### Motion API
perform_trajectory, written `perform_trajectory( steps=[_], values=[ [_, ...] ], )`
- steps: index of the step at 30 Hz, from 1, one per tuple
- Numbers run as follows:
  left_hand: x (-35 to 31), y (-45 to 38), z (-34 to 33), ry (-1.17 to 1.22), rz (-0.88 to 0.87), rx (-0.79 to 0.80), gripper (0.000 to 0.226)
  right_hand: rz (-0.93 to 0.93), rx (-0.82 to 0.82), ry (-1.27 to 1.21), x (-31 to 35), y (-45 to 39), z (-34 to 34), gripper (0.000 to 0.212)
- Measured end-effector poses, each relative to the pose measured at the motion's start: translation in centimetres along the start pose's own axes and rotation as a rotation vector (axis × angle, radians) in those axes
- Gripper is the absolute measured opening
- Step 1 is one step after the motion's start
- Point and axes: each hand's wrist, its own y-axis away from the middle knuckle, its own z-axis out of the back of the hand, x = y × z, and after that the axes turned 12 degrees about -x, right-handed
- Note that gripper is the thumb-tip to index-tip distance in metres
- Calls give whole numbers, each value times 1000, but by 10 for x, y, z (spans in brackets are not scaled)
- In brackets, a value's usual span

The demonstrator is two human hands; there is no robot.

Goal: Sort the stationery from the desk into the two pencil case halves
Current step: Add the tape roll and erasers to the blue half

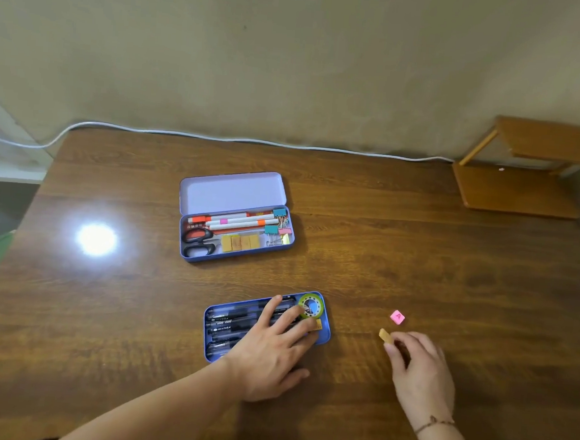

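Near me lies a blue pencil case half (325,335) holding several black pens, a green tape roll (311,304) and a tan eraser (317,324). My left hand (272,349) rests flat on the pens, fingers spread. To the right, my right hand (419,369) pinches a small tan eraser (385,335) at the desk surface. A pink cube eraser (397,317) lies just beyond it. Farther back, a hinged purple case (232,191) stands open with markers, scissors (197,242), several tan erasers (240,243) and binder clips (279,226).
The wooden desk (450,265) has a bright lamp glare (95,239) at left. A white cable (253,141) runs along the back edge by the wall. A small wooden shelf (525,167) stands at the back right corner.
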Motion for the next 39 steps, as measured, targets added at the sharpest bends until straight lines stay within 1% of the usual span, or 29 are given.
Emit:
perform_trajectory(
  steps=[2,4,6,8,10,13,15,20,27,31,39],
  values=[
    [-1,3,0,17,23,-9,58,37,5,-183,18,9,-1,21],
    [-1,5,-1,18,45,-18,56,36,22,-372,44,20,-5,11],
    [-1,7,0,23,58,-22,55,-28,19,-478,67,28,-12,3],
    [-2,7,0,32,62,-25,55,-143,19,-520,81,30,-18,3],
    [-3,6,0,31,56,-35,56,-199,12,-501,87,30,-23,9],
    [-4,6,-1,11,47,-29,60,-202,-3,-449,89,29,-25,17],
    [-4,7,-2,-1,48,-28,60,-188,-18,-426,88,29,-25,19],
    [-5,9,-3,-17,47,-18,60,-144,-21,-337,85,29,-26,12],
    [-4,11,-4,-15,53,-23,62,-134,-89,-225,91,32,-31,10],
    [-3,7,-2,-11,43,-21,61,-75,-65,-210,93,31,-29,7],
    [-3,10,-6,-36,47,-37,62,-15,-31,-178,92,30,-31,4]
  ],
)
